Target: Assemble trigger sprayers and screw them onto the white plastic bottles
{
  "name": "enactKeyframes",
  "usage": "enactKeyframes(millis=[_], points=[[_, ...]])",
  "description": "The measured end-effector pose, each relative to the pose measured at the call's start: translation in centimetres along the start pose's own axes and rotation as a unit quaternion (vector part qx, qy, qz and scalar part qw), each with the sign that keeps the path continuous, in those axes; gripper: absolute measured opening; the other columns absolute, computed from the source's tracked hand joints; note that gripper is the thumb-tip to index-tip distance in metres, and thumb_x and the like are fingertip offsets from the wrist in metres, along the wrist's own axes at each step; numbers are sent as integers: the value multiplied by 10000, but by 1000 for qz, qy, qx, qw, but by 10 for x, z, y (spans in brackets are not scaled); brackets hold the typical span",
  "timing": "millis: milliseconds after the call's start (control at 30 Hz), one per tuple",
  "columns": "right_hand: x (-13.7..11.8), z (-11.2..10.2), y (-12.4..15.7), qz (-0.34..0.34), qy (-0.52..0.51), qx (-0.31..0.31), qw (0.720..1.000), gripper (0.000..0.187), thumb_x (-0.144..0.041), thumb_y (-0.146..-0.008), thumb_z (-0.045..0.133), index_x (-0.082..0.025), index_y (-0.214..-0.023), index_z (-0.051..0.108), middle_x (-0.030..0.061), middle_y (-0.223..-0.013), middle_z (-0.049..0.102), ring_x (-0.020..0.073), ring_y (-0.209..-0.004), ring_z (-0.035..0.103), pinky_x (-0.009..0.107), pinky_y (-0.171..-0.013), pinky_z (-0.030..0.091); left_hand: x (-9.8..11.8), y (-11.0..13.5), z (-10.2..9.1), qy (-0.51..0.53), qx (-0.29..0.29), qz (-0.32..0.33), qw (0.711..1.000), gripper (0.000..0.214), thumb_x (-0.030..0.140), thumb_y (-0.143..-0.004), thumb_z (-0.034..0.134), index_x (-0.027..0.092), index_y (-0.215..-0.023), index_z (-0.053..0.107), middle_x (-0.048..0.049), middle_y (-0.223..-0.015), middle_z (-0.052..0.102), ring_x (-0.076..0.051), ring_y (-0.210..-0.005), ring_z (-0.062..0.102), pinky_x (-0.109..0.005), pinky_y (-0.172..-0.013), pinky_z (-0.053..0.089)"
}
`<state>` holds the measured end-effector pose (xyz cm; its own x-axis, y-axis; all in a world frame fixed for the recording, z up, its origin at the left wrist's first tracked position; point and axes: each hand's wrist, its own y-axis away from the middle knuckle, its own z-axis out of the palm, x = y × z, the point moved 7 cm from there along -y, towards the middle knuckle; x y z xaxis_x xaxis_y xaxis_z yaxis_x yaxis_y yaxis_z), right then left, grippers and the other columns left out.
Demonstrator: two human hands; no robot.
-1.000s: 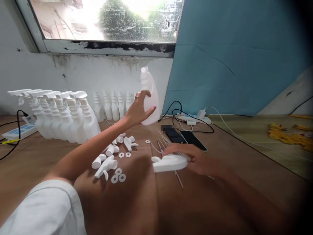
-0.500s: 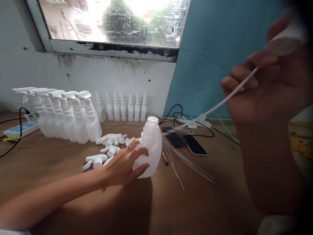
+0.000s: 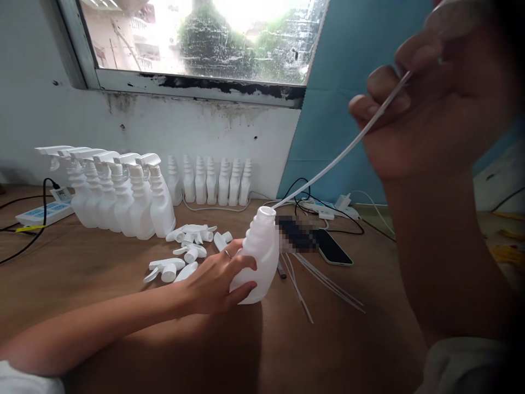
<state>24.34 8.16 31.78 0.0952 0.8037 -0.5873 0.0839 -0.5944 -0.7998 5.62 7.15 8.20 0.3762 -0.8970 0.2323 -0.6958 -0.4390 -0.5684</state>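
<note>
A translucent white spray bottle, without a top, stands on the wooden table. My left hand is wrapped round its side from the left. My right hand is raised at the upper right, its fingers closed on a white spray nozzle, largely cut off and shadowed at the frame's edge. From it a long thin dip tube slopes down to the left. The tube's tip meets the right rim of the bottle's mouth; whether it is inside I cannot tell.
Several bottles with spray tops stand at left; smaller bare bottles line the wall. Loose spray nozzles lie left of my hand. Loose tubes, a phone, a blurred dark item and power strips with cables are also on the table.
My right hand has moved left and up, bringing the tube's tip to the bottle's mouth. My left hand still grips the bottle. The whole view has shifted slightly.
</note>
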Motion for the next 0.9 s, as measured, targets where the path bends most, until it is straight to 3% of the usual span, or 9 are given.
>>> enactKeyframes(millis=[67,133,267,367,467,733,900], points=[[4,10,3,18,-141,-21,990,624,-289,-1027,24,-323,-1040,648,-136,-689,581,-10,-511,445,231,-611,390,0,0,1,-3,-2,1,1000,268,309,-888,527,249,-1093,367,-96,-1230,456,-120,-627,551,-271,-537,438],[12,20,7,45,-208,-29,977,589,-312,-1028,60,-246,-1040,645,-93,-671,548,10,-520,471,226,-607,408,0,1,2,-5,-6,0,1000,267,307,-889,525,250,-1096,367,-96,-1236,454,-114,-611,540,-275,-545,444],[35,38,19,89,-210,-49,972,431,-311,-1038,182,-213,-1103,597,-30,-813,583,59,-561,519,264,-601,447,-1,3,6,-9,-16,4,1000,272,307,-884,533,248,-1094,370,-98,-1239,448,-107,-591,518,-278,-545,444],[51,50,32,99,-194,-76,973,255,-369,-973,433,-204,-1091,588,15,-866,593,103,-623,550,278,-573,462,-1,4,8,-10,-17,9,1000,278,315,-889,528,255,-1104,362,-95,-1250,437,-119,-626,523,-288,-580,457],[64,62,48,110,-196,-106,969,268,-389,-870,602,-222,-1079,591,25,-896,593,121,-707,555,275,-604,474,-2,4,9,0,-19,7,1000,288,310,-889,529,257,-1112,355,-92,-1261,428,-101,-597,502,-284,-586,460],[90,87,88,162,-202,-159,953,251,-373,-917,518,-214,-1091,604,82,-1022,596,199,-916,601,354,-793,513,-3,5,9,0,-18,4,1000,307,323,-885,527,252,-1113,335,-97,-1184,470,-145,-678,559,-307,-612,469],[101,96,108,196,-241,-191,931,236,-333,-926,508,-177,-1085,587,102,-1027,619,211,-920,627,369,-800,531,-7,3,3,70,-1,-7,997,372,348,-848,570,226,-1057,287,-96,-1070,565,-207,-802,619,-346,-672,493]])
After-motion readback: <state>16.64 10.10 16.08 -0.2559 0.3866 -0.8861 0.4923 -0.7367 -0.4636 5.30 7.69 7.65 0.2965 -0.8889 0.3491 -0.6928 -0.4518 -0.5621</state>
